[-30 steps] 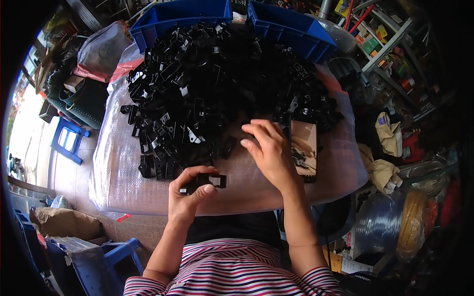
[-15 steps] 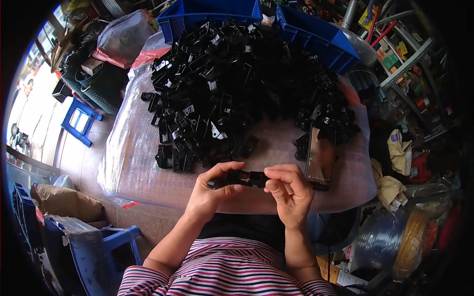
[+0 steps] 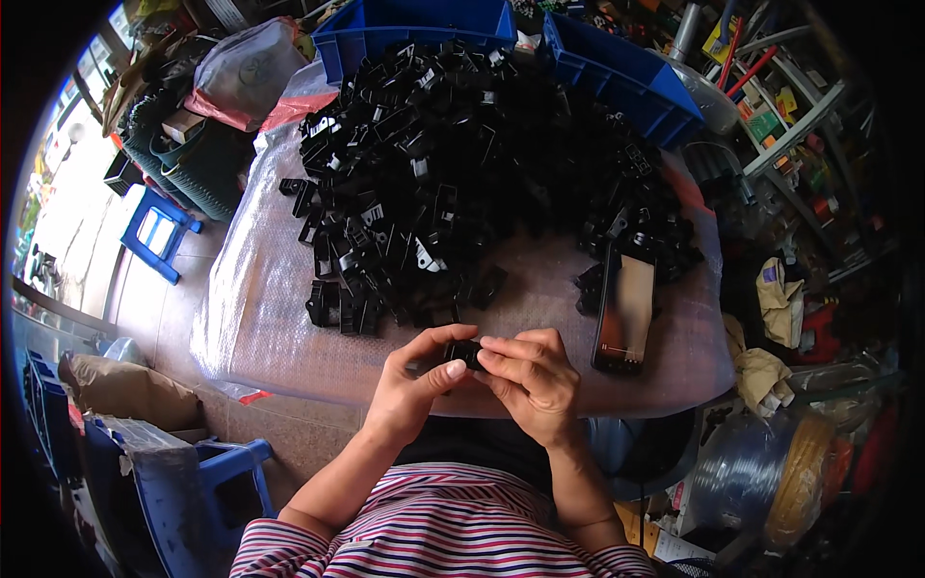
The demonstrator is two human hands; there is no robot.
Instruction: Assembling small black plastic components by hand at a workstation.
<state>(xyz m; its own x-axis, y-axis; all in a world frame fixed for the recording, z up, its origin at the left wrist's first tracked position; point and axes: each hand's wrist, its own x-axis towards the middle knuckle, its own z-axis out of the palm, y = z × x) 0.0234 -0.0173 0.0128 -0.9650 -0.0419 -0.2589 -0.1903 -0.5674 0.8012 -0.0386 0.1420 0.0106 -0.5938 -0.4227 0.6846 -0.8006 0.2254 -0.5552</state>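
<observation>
Close to the table's near edge, both my hands meet over a small black plastic part [image 3: 464, 354]. My left hand [image 3: 403, 387] grips it between the thumb and fingers. From the other side, my right hand [image 3: 535, 383] pinches it with the fingers bunched together. Most of the part is covered by my fingers, so I cannot tell whether it is one piece or two. Beyond my hands lies a big heap of black plastic parts [image 3: 424, 207], several of them hollow and box-like. To the right of my hands rests a phone [image 3: 629, 313] with a lit screen.
Clear bubble wrap [image 3: 260, 332] covers the table. Behind the heap stand a blue bin [image 3: 414, 37] and a second blue bin [image 3: 617, 82]. A blue stool [image 3: 159, 234] is on the floor at the left. Wrapped coils [image 3: 756, 472] lie at the lower right.
My right hand has moved left, up against my left hand, and its fingers have closed further over the part. Less of the black plastic shows, and the phone is no longer partly covered.
</observation>
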